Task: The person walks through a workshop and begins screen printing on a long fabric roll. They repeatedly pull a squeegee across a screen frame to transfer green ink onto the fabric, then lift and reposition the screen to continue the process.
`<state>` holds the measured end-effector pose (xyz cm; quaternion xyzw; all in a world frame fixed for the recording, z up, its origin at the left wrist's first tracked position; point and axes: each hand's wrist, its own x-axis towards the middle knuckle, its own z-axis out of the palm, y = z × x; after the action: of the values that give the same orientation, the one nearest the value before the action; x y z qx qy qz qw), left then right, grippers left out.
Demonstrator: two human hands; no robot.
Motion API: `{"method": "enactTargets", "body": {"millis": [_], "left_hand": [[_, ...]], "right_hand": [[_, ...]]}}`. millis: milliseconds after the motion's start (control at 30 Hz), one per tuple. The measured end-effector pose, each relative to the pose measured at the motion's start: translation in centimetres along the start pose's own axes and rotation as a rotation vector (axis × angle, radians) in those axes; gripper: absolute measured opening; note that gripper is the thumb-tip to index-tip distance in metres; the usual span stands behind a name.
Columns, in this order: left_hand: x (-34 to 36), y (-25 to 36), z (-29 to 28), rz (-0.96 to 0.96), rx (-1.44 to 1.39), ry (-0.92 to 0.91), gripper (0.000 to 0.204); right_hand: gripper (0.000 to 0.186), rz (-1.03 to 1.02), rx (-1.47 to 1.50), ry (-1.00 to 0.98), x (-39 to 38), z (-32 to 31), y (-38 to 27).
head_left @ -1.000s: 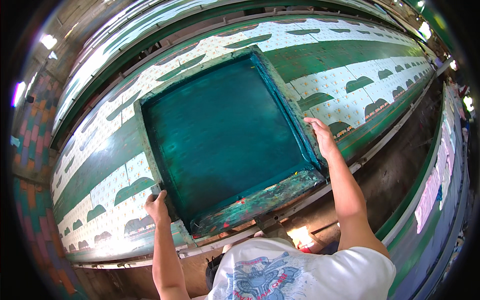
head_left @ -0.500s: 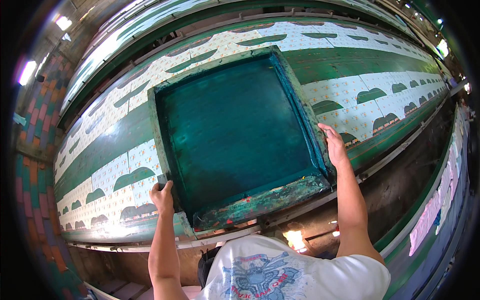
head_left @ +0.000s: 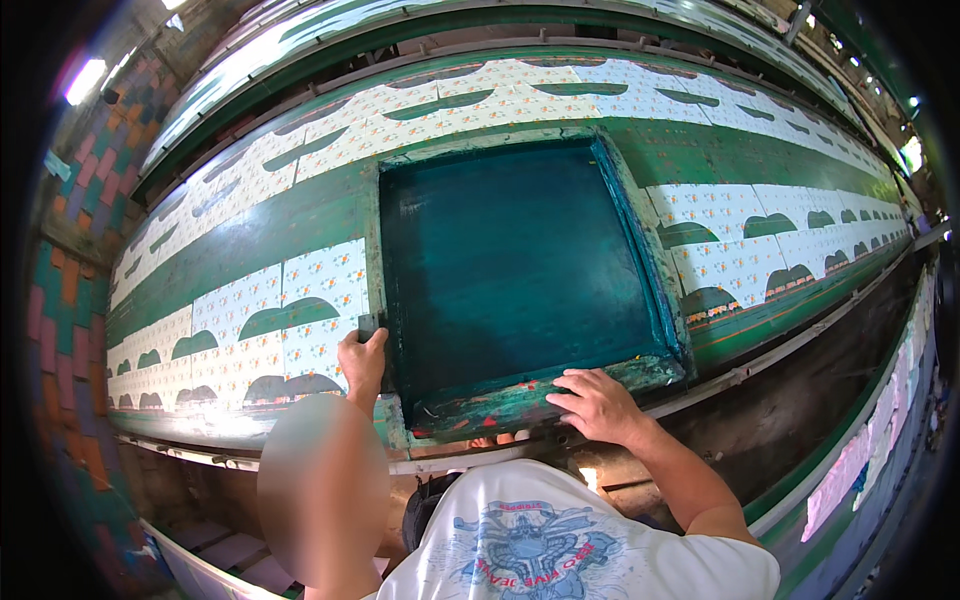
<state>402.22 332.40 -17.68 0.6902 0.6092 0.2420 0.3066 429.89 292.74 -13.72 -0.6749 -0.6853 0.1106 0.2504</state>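
Observation:
A large wooden screen printing frame (head_left: 400, 160) with a dark teal mesh (head_left: 510, 265) lies on the long green table. Its rails are stained with paint, and a blue-green ridge of ink or paint runs along the inside of the right rail. At the left rail, low down, my left hand (head_left: 362, 362) is closed on the frame beside a small dark block (head_left: 369, 325). My right hand (head_left: 598, 405) grips the near rail right of its middle, fingers over the top. White fabric pieces (head_left: 322, 270) with small orange prints and green half-round shapes lie on both sides of the frame.
The green table (head_left: 240, 245) stretches away left and right, with more printed pieces along its far side. A metal rail (head_left: 760, 365) follows its near edge. Pink and white cloths (head_left: 850, 480) hang at the right. A patterned brick wall (head_left: 75, 300) stands left.
The frame has come down flatter and squared up between the fabric pieces. My right hand has gone from the right rail to the near rail; my left stays at the left rail. The view has shifted.

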Motion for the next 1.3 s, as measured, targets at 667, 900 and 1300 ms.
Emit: {"method": "enactTargets", "body": {"millis": [667,900,1300], "left_hand": [[-0.6,0.4,-0.3,0.073,-0.092,0.006,0.072],[-0.6,0.9,-0.6,0.053,-0.060,-0.014,0.071],[-0.5,1.5,-0.7,0.032,-0.080,-0.037,0.068]], "right_hand": [[0.041,0.335,-0.200,-0.307,7.5,-0.9,-5.4],[0.047,0.205,-0.239,-0.030,5.1,3.2,-5.7],[0.046,0.170,-0.339,0.056,15.4,3.7,2.9]]}}
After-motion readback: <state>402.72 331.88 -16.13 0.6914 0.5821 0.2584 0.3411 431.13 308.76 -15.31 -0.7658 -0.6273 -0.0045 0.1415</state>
